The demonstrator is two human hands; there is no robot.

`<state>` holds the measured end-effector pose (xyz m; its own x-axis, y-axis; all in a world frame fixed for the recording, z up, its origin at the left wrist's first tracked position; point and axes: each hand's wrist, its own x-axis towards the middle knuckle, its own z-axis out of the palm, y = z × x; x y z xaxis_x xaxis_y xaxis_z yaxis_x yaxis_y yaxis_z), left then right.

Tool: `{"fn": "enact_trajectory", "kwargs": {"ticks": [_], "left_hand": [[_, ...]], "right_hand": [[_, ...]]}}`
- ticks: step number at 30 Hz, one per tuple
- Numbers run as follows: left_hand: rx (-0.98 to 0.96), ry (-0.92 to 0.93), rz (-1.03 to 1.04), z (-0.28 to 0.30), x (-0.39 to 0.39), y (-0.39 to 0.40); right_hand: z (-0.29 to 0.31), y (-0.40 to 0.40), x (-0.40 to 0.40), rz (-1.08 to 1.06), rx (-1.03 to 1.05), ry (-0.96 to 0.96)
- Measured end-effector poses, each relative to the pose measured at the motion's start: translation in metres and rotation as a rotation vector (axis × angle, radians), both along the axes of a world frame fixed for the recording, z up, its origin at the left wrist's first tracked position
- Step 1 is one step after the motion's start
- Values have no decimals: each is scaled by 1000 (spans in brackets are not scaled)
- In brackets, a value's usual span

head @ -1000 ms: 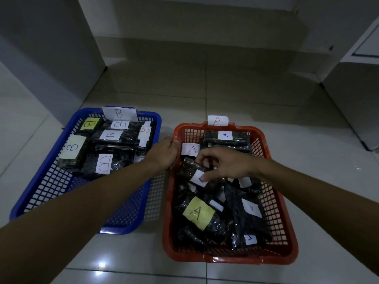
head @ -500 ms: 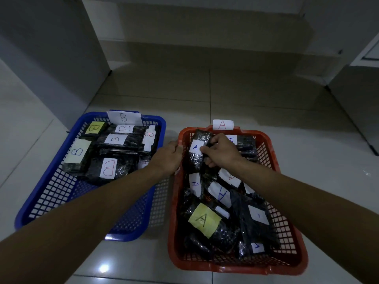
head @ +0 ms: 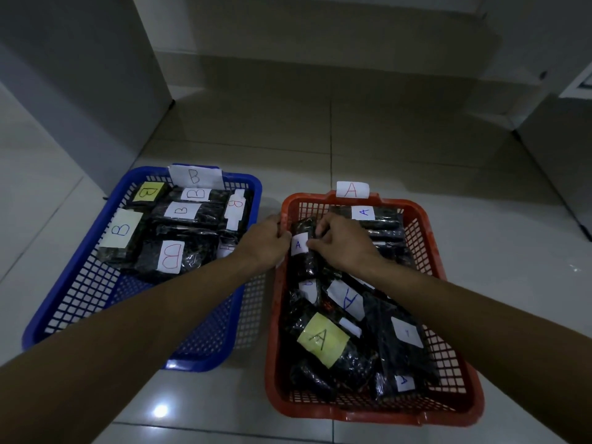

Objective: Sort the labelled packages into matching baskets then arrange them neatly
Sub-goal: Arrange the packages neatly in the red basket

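Observation:
Two baskets stand side by side on the tiled floor. The blue basket (head: 80, 283) on the left carries a "B" tag and holds several black packages labelled B (head: 174, 257). The red basket (head: 448, 274) on the right carries an "A" tag and holds several black packages labelled A (head: 323, 339). My right hand (head: 344, 243) grips a black package with a white "A" label (head: 301, 251) at the red basket's far left corner. My left hand (head: 264, 240) grips the red basket's left rim beside that package.
A grey wall or cabinet side (head: 80, 91) rises behind the blue basket. A white step (head: 320, 33) runs across the back, and a white cabinet (head: 560, 139) stands at the right. Bare floor tiles surround both baskets.
My right hand lifted a package from the middle of the red basket and carried it to the far left corner. The left hand stayed on the rim. The view shifted slightly closer.

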<state>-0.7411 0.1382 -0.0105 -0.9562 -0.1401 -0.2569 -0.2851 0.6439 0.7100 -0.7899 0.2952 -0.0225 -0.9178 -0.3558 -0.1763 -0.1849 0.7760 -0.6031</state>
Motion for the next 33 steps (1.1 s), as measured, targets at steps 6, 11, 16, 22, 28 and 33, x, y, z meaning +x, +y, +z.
{"fn": "enact_trajectory", "kwargs": {"ticks": [6, 11, 16, 22, 28, 33], "left_hand": [[-26, 5, -34, 0, 2, -1], [-52, 14, -61, 1, 2, 0], [-70, 22, -64, -2, 1, -1], [-82, 19, -73, -3, 0, -2], [-102, 11, -65, -4, -1, -2], [-106, 10, -67, -4, -3, -1]], "right_hand": [[11, 26, 2, 372, 203, -86], [6, 48, -1, 485, 417, 61], [3, 49, 5, 561, 525, 48], [16, 48, 1, 331, 276, 234], [27, 63, -9, 365, 387, -180], [18, 40, 1, 253, 336, 123]]}}
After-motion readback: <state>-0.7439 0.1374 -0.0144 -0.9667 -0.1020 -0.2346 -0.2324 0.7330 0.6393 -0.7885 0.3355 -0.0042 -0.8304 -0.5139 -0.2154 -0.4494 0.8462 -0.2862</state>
